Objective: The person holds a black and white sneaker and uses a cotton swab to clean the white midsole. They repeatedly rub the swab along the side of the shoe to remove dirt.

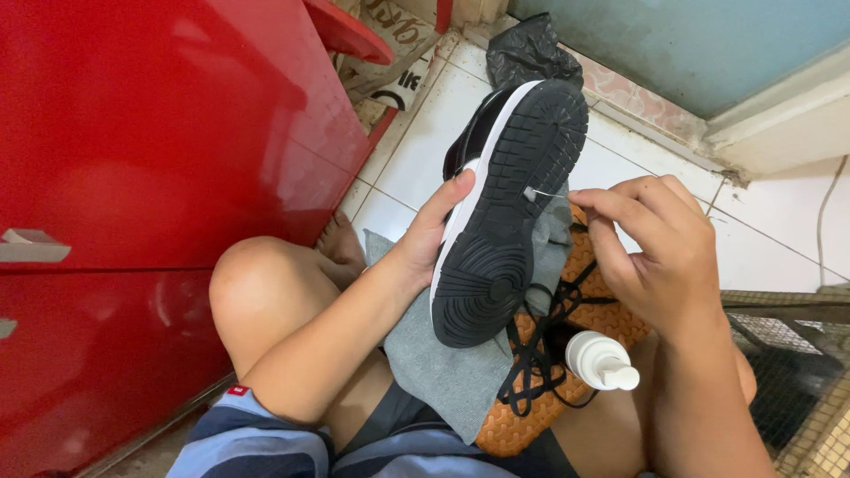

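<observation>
arms: bare, sleeveless | legs: bare knees | shorts (pixel 257 438): grey-blue, darker panels (small red tag at hem)

Shoe (pixel 505 221) over cloth (pixel 443 363), bottle (pixel 602 360) right, cabinet (pixel 133 177) left

Soft, even daylight fills the corner, drawing a broad sheen off the glossy red cabinet door (pixel 150 150) and faint shadows on the white floor tiles (pixel 425 142), everything sharp, with wide-angle bending at the edges.
</observation>
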